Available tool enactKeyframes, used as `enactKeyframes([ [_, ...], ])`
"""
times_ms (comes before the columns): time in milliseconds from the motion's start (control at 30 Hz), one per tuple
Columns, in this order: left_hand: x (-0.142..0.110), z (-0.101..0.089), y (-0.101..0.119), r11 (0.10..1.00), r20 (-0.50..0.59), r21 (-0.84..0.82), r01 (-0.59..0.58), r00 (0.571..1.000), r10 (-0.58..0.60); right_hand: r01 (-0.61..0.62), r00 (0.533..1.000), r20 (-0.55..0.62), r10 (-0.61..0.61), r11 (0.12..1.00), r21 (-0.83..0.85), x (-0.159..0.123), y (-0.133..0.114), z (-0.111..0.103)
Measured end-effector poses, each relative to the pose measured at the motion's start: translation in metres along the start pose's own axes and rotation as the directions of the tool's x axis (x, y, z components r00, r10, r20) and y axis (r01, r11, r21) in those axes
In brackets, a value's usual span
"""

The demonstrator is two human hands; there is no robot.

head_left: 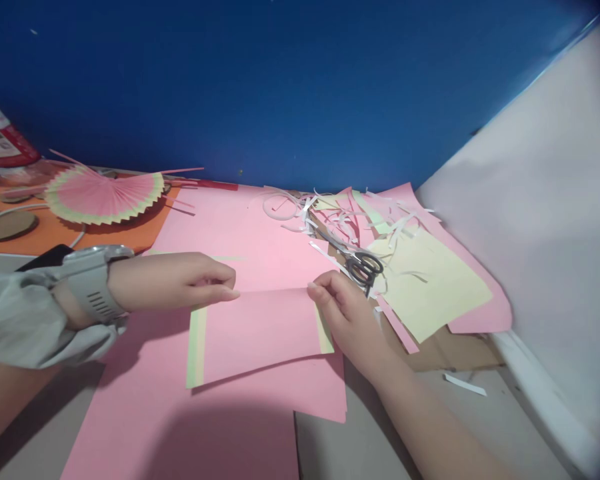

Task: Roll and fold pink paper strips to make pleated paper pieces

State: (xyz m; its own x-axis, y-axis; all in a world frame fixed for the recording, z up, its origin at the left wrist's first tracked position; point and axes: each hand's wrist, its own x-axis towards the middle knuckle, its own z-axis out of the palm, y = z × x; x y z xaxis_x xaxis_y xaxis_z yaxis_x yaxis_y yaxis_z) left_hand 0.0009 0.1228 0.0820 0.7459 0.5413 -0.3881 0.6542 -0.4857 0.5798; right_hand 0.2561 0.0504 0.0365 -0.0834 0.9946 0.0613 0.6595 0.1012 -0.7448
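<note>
The grey worktop is supporting the following items. Large pink sheets are lying flat across the middle, overlapping and extending to the near side. An orange sheet is lying at the far left, adjoining the pink sheets. Brown cardboard is lying to the right, partly showing. 1 white paper strip is lying on the bare surface, near the cardboard's near edge.

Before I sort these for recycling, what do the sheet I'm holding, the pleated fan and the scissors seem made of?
Sheet: matte paper, perhaps light card, with a thin, bent edge. Pleated fan: matte paper, going by its narrow folds. Scissors: shiny black handles, probably plastic; greyish blades look like metal.
</note>
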Motion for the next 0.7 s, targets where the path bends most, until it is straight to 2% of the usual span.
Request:
enactKeyframes([
  [100, -0.003, -0.003, -0.003, 1.000, 0.004, -0.017, -0.008, 1.000, 0.008, 0.000, 0.999, -0.048, 0.000, 1.000, 0.000, 0.000, 0.001, -0.003],
  [267, -0.007, -0.009, -0.013, 0.999, -0.029, -0.039, 0.016, 0.999, -0.017, -0.031, 0.999, -0.012, 0.032, 0.999, 0.041, -0.001, -0.002, -0.004],
  [400, -0.005, -0.008, -0.009, 0.996, -0.190, -0.007, 0.094, 0.977, -0.093, -0.052, 0.998, -0.038, 0.055, 0.995, 0.081, -0.001, -0.004, -0.001],
  [467, -0.002, -0.002, -0.001, 0.993, -0.289, -0.001, 0.122, 0.950, -0.117, -0.065, 0.997, -0.034, 0.068, 0.994, 0.087, -0.001, -0.004, 0.000],
  [533, 0.003, 0.007, 0.007, 0.994, -0.326, 0.006, 0.112, 0.940, -0.104, -0.071, 0.997, -0.018, 0.073, 0.994, 0.087, -0.002, -0.004, 0.000],
  [600, 0.008, 0.018, 0.013, 0.998, -0.311, 0.008, 0.059, 0.949, -0.053, -0.067, 0.998, 0.000, 0.067, 0.993, 0.101, -0.003, -0.003, 0.001],
  [700, 0.015, 0.034, 0.016, 0.986, -0.201, -0.155, -0.069, 0.979, 0.037, -0.046, 0.999, -0.006, 0.048, 0.983, 0.178, -0.003, -0.001, -0.002],
])
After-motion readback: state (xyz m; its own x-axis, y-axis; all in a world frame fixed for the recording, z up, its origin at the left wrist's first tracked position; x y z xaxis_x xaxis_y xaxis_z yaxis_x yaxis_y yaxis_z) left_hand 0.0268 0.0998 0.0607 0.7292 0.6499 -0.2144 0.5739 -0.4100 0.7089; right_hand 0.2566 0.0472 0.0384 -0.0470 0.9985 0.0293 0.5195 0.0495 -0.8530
